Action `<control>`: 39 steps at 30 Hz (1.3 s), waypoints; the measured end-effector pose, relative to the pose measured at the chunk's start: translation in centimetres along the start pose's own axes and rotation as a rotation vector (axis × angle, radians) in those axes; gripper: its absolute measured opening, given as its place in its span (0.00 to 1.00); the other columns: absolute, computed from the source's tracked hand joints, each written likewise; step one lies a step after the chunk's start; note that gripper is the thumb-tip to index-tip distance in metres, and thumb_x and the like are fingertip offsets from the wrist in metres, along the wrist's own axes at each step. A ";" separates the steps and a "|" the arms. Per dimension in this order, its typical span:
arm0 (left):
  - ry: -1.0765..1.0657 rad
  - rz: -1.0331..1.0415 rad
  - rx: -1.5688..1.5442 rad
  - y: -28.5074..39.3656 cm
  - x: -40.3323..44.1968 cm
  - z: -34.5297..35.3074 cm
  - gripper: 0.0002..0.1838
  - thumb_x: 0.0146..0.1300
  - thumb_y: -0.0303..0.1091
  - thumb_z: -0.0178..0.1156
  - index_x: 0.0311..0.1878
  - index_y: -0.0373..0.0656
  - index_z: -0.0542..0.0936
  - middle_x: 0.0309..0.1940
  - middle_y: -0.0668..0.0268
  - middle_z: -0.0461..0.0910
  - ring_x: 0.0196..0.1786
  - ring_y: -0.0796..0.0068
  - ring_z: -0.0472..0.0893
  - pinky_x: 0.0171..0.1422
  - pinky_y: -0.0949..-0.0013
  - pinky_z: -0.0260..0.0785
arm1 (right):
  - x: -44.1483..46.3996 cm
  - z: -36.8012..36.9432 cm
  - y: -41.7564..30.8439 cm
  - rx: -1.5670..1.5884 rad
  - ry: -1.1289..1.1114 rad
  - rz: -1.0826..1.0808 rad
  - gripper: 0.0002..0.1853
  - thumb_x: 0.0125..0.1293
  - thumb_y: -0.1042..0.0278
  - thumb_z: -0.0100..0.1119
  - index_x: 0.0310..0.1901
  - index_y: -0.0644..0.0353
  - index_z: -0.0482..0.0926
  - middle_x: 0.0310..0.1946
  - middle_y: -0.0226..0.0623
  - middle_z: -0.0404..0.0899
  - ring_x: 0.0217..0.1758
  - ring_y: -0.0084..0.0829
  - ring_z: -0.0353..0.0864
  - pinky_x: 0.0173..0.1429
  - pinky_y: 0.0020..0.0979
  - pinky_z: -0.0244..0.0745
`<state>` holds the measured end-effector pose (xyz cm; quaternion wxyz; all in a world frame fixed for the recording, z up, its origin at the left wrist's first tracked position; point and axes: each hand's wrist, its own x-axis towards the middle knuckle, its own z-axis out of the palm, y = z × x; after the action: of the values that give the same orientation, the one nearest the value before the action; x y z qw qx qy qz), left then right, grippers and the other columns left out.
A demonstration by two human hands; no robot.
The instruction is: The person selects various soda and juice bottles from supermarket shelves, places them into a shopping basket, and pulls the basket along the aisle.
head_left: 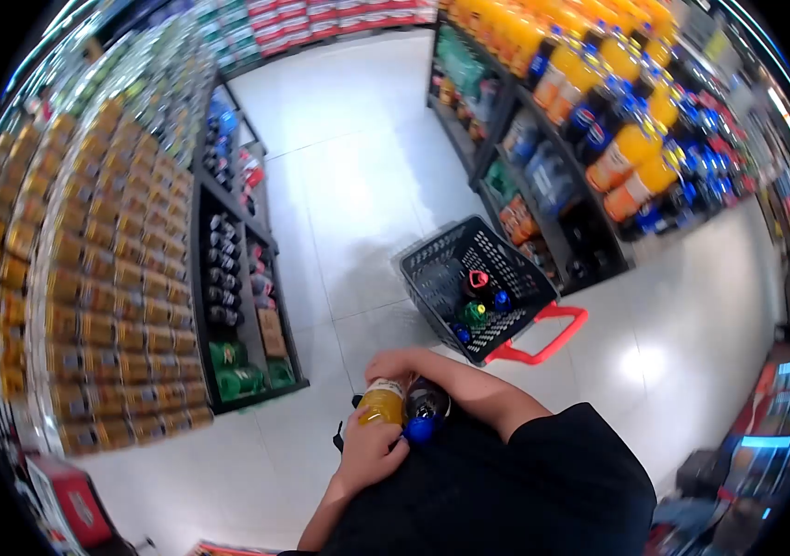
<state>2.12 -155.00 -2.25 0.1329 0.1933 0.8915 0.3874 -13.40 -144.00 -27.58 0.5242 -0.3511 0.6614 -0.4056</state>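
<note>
Close to my body I hold a plastic bottle of yellow-orange drink point(382, 404). My left hand point(373, 452) is closed on its near end, and its cap is hidden. My right hand point(393, 364) wraps over the far end of that bottle, with part of its fingers out of sight. A dark soda bottle point(426, 403) with a blue cap lies beside it, cap towards me, in the bend of my right arm. Ahead to the right stands a dark shopping basket point(427, 298) with a red handle; inside are a green bottle point(474, 313) and blue-capped bottles.
On the left, a tall stack of gold-lidded jars or cans point(117, 306) adjoins a dark shelf point(251, 394) of bottles. Orange and dark soda bottles point(631, 153) top a shelf unit on the right. A tiled aisle point(349, 176) runs between them towards red and green packs.
</note>
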 end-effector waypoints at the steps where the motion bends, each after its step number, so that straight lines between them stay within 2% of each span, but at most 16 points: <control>1: -0.054 0.024 -0.010 -0.9 0.0 -0.8 0.11 0.56 0.38 0.56 0.22 0.44 0.74 0.21 0.61 0.75 0.33 0.59 0.78 0.66 0.49 0.56 | -0.5 -0.4 -0.9 0.038 0.055 0.007 0.23 0.35 0.65 0.73 0.40 0.52 0.82 0.39 0.39 0.82 0.47 0.43 0.80 0.51 0.40 0.75; 3: -0.183 0.078 -0.004 -2.5 1.2 -2.8 0.10 0.57 0.37 0.56 0.24 0.44 0.74 0.21 0.62 0.75 0.34 0.61 0.78 0.66 0.49 0.55 | -2.3 -1.4 -1.6 -0.486 0.119 -0.472 0.29 0.30 0.66 0.76 0.42 0.52 0.82 0.40 0.39 0.83 0.48 0.44 0.80 0.52 0.40 0.75; 9: -0.426 0.193 0.059 -4.4 8.1 -4.7 0.09 0.55 0.38 0.58 0.25 0.43 0.75 0.21 0.63 0.74 0.34 0.63 0.78 0.67 0.50 0.55 | -4.9 -4.9 -0.5 -0.384 0.350 -0.400 0.29 0.31 0.68 0.76 0.44 0.52 0.81 0.42 0.39 0.82 0.48 0.45 0.80 0.52 0.40 0.75; 16: -0.408 0.293 0.102 -3.4 16.5 -5.3 0.08 0.51 0.38 0.59 0.27 0.43 0.78 0.20 0.63 0.75 0.32 0.63 0.79 0.67 0.53 0.57 | -5.9 -11.7 3.4 -0.432 0.515 -0.500 0.29 0.34 0.66 0.77 0.45 0.54 0.81 0.42 0.41 0.82 0.48 0.45 0.80 0.51 0.41 0.76; 19: -0.467 0.315 0.133 -3.1 20.4 -5.1 0.08 0.51 0.38 0.60 0.28 0.43 0.78 0.20 0.63 0.76 0.33 0.63 0.79 0.67 0.53 0.57 | -7.2 -14.1 4.7 -0.326 0.503 -0.497 0.38 0.24 0.70 0.80 0.48 0.53 0.79 0.45 0.40 0.81 0.50 0.46 0.78 0.55 0.39 0.74; 22: -0.581 0.364 0.135 -3.5 24.6 -5.1 0.08 0.51 0.38 0.59 0.28 0.43 0.79 0.21 0.63 0.76 0.32 0.63 0.79 0.67 0.54 0.57 | -9.0 -15.3 5.9 -0.265 0.542 -0.391 0.33 0.35 0.68 0.75 0.51 0.55 0.80 0.46 0.41 0.81 0.51 0.43 0.78 0.55 0.37 0.74; 24: -0.698 0.401 0.153 -4.1 28.3 -4.9 0.08 0.51 0.38 0.60 0.28 0.43 0.79 0.20 0.64 0.76 0.32 0.63 0.79 0.65 0.56 0.59 | -9.6 -15.8 7.7 0.071 0.651 -0.238 0.22 0.56 0.64 0.63 0.55 0.57 0.79 0.48 0.39 0.81 0.52 0.36 0.78 0.58 0.35 0.72; 25: -0.734 0.421 0.157 -4.4 30.4 -4.8 0.08 0.51 0.38 0.60 0.28 0.43 0.79 0.20 0.64 0.76 0.32 0.63 0.79 0.65 0.56 0.59 | -10.9 -16.4 7.3 0.091 0.688 -0.231 0.22 0.56 0.64 0.63 0.55 0.57 0.79 0.48 0.39 0.81 0.52 0.36 0.78 0.58 0.35 0.72; 27: -0.833 0.550 0.163 -4.9 34.6 -4.8 0.07 0.51 0.38 0.61 0.27 0.45 0.80 0.18 0.66 0.76 0.30 0.63 0.79 0.61 0.56 0.61 | -13.3 -16.9 5.3 0.826 0.937 0.032 0.18 0.70 0.62 0.48 0.58 0.57 0.76 0.50 0.36 0.80 0.54 0.31 0.77 0.61 0.33 0.70; 28: -0.867 0.573 0.158 -4.7 37.0 -4.6 0.07 0.51 0.38 0.61 0.27 0.45 0.80 0.18 0.66 0.76 0.30 0.63 0.79 0.61 0.56 0.61 | -14.6 -16.7 4.6 0.850 0.971 0.039 0.18 0.70 0.62 0.48 0.58 0.57 0.76 0.50 0.36 0.80 0.54 0.31 0.77 0.61 0.33 0.70; 30: -0.944 0.700 0.270 -3.9 41.7 -3.9 0.07 0.51 0.38 0.61 0.24 0.46 0.79 0.16 0.67 0.75 0.28 0.62 0.78 0.56 0.56 0.63 | -17.0 -16.0 3.0 0.858 1.351 -0.047 0.18 0.73 0.61 0.47 0.59 0.58 0.76 0.52 0.34 0.79 0.54 0.29 0.76 0.63 0.32 0.69; 32: -0.832 0.839 0.038 -3.4 45.4 -1.9 0.12 0.50 0.40 0.63 0.18 0.45 0.77 0.13 0.64 0.73 0.24 0.59 0.78 0.47 0.59 0.67 | -19.2 -14.9 -0.2 1.180 1.433 -0.231 0.17 0.74 0.61 0.46 0.59 0.57 0.76 0.55 0.35 0.77 0.57 0.29 0.75 0.65 0.32 0.67; 33: -0.918 0.844 0.072 -2.9 46.4 -1.2 0.12 0.50 0.40 0.63 0.17 0.45 0.77 0.12 0.62 0.73 0.23 0.57 0.78 0.45 0.59 0.68 | -20.1 -14.6 -1.9 1.294 1.464 -0.295 0.15 0.73 0.64 0.49 0.57 0.56 0.77 0.59 0.36 0.74 0.64 0.31 0.70 0.69 0.35 0.63; 34: -1.001 0.857 0.117 -2.6 47.6 -0.7 0.13 0.49 0.40 0.63 0.16 0.45 0.77 0.11 0.61 0.73 0.22 0.56 0.78 0.42 0.59 0.68 | -20.2 -14.1 -3.1 1.317 1.477 -0.281 0.15 0.73 0.64 0.49 0.57 0.56 0.77 0.59 0.36 0.74 0.64 0.31 0.70 0.69 0.35 0.63; 36: -1.072 0.946 0.141 -2.4 50.2 1.2 0.13 0.49 0.40 0.63 0.15 0.44 0.78 0.11 0.60 0.74 0.21 0.55 0.78 0.42 0.59 0.68 | -19.6 -13.0 -4.1 0.753 1.742 -0.027 0.15 0.67 0.70 0.54 0.55 0.54 0.78 0.63 0.38 0.71 0.72 0.37 0.62 0.73 0.40 0.56; 39: -1.245 1.039 0.245 -3.8 52.5 4.9 0.14 0.47 0.42 0.62 0.14 0.43 0.78 0.12 0.58 0.75 0.22 0.55 0.79 0.43 0.58 0.69 | -16.6 -13.1 -3.3 0.726 1.929 0.160 0.18 0.59 0.74 0.57 0.53 0.52 0.79 0.66 0.40 0.68 0.75 0.42 0.56 0.76 0.45 0.50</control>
<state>-43.65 -130.77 -12.88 0.3850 0.7743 0.4874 0.1210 -22.75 -128.41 -16.20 -0.1292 0.3474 0.6598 -0.6537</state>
